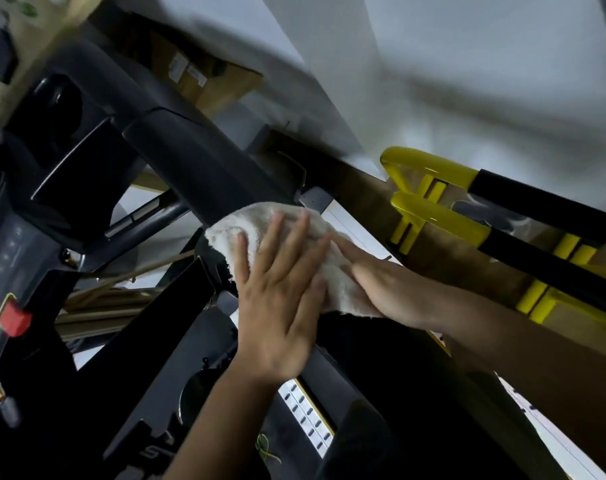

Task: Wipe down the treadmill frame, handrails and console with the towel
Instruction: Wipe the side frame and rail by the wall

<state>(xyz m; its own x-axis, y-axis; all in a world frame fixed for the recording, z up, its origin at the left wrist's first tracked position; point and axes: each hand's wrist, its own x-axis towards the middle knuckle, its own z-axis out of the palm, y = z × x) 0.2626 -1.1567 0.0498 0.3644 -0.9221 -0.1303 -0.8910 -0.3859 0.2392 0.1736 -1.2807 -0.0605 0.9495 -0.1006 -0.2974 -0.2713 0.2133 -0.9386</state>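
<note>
Your left hand (277, 306) lies flat on the towel (256, 223) with its fingers spread. Your right hand (374, 282) rests on the towel's right side, fingers straight and pressed together, its fingertips close to your left ones. The white towel is bunched over the lower end of the dark padded handrail (197, 161), which runs up and left from under it.

Just left of your left wrist a slanted dark upright (156, 341) stands close. Farther left is the console (17, 244) with its red stop button (14, 318). To your right, above your right forearm, sits a yellow frame (433, 216) with black grips, apart from the towel. Beyond the handrail a cardboard box (208, 81) sits by the white wall (433, 64). The upper left edge is blurred.
</note>
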